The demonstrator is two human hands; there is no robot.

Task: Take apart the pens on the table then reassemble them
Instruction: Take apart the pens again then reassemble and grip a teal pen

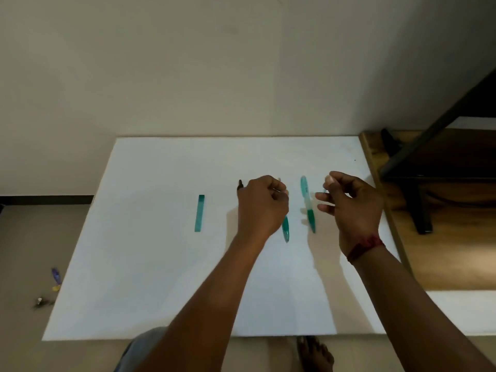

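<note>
Left hand (pixel 264 205), curled round the green pen (pixel 285 230), should hold steady while right hand (pixel 351 208), pinching a tiny part (pixel 325 188), aligns it straight.

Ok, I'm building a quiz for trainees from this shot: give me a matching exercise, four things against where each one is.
Things:
1 teal strip
2 dark teal pen
3 clear-barrelled pen
4 purple wrapper

Places:
A on the floor, left of the table
B held in the left hand
C lying on the table between the left hand and the right hand
D lying alone on the table, left of both hands

Pairs: 1-D, 2-B, 3-C, 4-A
</note>
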